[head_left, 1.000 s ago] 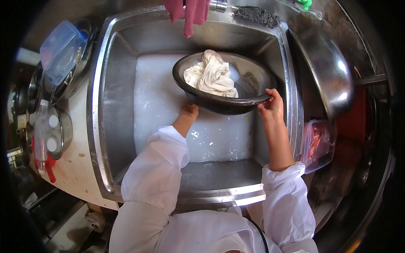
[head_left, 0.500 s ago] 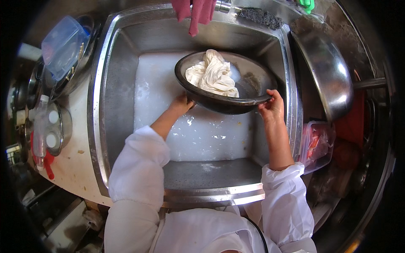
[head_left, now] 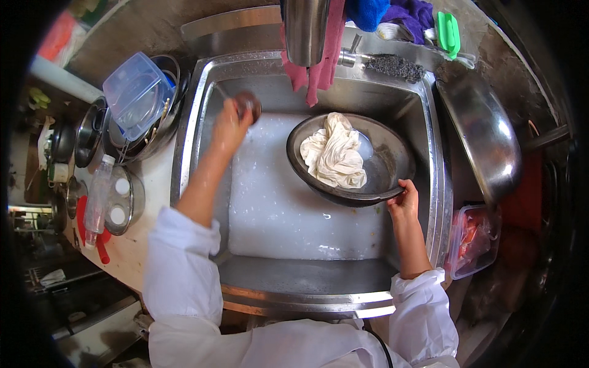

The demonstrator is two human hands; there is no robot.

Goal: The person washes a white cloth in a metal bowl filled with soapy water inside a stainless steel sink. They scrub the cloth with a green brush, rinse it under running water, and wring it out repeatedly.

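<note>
My right hand [head_left: 404, 199] pinches the near right rim of a wide dark metal basin [head_left: 391, 165]. The basin tilts over cloudy, whitish water [head_left: 276, 214] in a steel sink [head_left: 307, 273]. A crumpled cream cloth [head_left: 334, 153] lies inside it, beside a little water. Over the sink's far left part, my left hand [head_left: 230, 130] is closed around a small, round, reddish-brown object [head_left: 248, 107]. Motion smears that object, so its kind is unclear.
Above the far edge hang a steel faucet [head_left: 307, 30] and a pink cloth [head_left: 325, 67]; a dark scrubber [head_left: 396, 67] lies nearby. A large steel bowl [head_left: 481, 135] leans at the right above a plastic tub [head_left: 475, 242]. Left stand pans, a clear container [head_left: 138, 95] and a plastic bottle [head_left: 98, 202].
My left hand has left the basin's near left side and swung up and left, now with the brown object showing. My right hand stays on the rim. The view has shifted.
</note>
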